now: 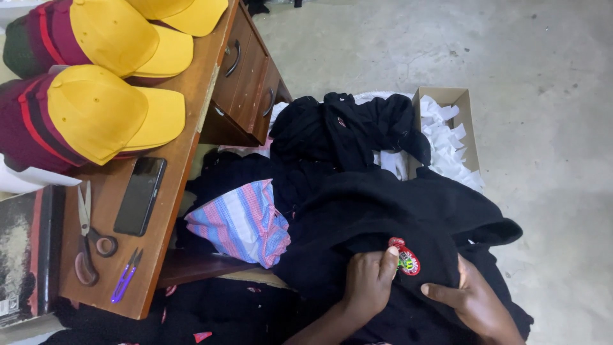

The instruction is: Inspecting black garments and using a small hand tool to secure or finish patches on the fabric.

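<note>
Well, black garment [383,217], red patch [405,257]

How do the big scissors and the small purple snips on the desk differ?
The scissors are larger, with brown loop handles and long steel blades; the purple snips are small, slim and have no loops. The scissors lie beside the phone; the snips lie nearer the desk corner. Both lie flat, untouched.

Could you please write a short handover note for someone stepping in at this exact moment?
Left hand: resting on the black garment, fingertip against the red patch.
Right hand: flat on the same garment, beside the patch.
The patch already sits on the cloth; whether it is fixed cannot be told.
More black garments lie heaped behind.
Scissors and purple thread snips lie untouched on the wooden desk.
</note>
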